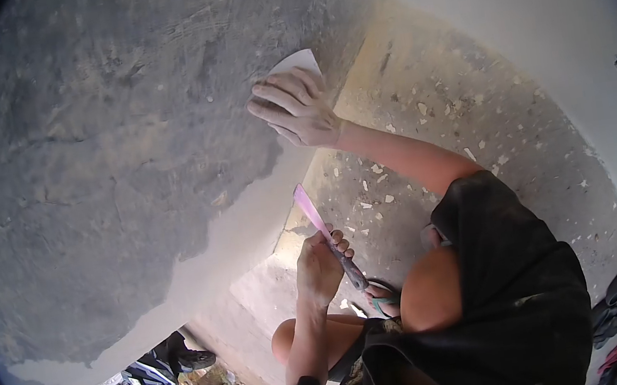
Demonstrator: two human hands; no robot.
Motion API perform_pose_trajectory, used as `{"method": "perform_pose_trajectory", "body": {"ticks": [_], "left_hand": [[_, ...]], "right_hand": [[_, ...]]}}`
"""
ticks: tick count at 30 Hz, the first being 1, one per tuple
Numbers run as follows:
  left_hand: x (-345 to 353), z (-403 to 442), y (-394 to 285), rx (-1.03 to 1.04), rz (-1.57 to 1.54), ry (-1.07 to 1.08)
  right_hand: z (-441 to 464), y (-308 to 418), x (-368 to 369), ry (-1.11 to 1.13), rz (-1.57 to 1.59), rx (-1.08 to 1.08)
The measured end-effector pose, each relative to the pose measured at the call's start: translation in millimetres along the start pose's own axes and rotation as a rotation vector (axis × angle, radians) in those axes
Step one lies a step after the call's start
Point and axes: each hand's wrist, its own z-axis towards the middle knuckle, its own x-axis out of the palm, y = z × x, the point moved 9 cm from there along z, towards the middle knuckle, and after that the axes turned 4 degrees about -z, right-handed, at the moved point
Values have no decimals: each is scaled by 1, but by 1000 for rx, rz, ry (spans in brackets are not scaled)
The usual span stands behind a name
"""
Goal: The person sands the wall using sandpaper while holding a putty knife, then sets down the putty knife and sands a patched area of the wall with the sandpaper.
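- Right grip: the right hand (296,108), just past 12 o'clock from view centre, lies over a pale sheet (300,59) against the dark-coated wall (86,159). Fingers are extended, close together; whether the thumb pinches the sheet cannot be told.
- Left grip: the left hand (319,269), at 6 o'clock, is closed around the handle of a scraper (312,211), blade toward 11 o'clock.
- Recommended: keep the sheet flat and spread finger pressure evenly; a tilted edge could score the coating.
- Recommended: work in overlapping strokes; take extra care near the corner at 1 o'clock.
- Recommended: hold the scraper blade clear of the wall and the right forearm.
- Count, held or pressed: one sheet, one scraper.
- Count, hands: two.
- Count, footwear: one sandal (385,298) plainly visible at 5 o'clock; a second foot is partly hidden.
- Count, flakes (422,109) on the floor (410,195), 1 to 5 o'clock: many, too small to total reliably.
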Motion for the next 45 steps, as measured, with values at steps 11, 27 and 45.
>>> {"method": "perform_pose_trajectory", "body": {"ticks": [11, 27, 45], "left_hand": [[1, 1, 1, 6, 9, -16], [-1, 3, 0, -4, 0, 11], [0, 3, 2, -20, -8, 26]], "right_hand": [[5, -15, -3, -84, -114, -107], [23, -21, -16, -143, -117, 44], [17, -3, -12, -103, -80, 20]]}}
